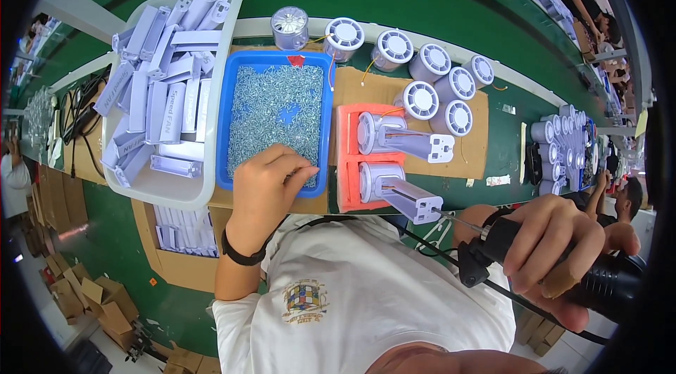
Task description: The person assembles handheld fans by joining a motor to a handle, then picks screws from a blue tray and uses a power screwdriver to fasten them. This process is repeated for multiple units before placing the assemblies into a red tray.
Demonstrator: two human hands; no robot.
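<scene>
My left hand [271,180] is over the near right corner of a blue tray [328,128] of small silver screws [271,103]. Its thumb and fingers are pinched together; what lies between them is too small to make out. In my right hand [553,251] is a black electric screwdriver [602,282]. The screwdriver's thin bit points left, its tip at the end of the nearer pale fan handle [412,201]. That handle's round fan body rests on its side in a red foam holder [346,191]. A second fan unit [408,140] lies behind it in the same holder.
A white bin [229,29] of loose pale handle shells stands at the left. Several round fan heads [420,99] with thin wires stand on cardboard at the back. A cardboard box [183,265] of white parts is below the bin. Other people work at the far right.
</scene>
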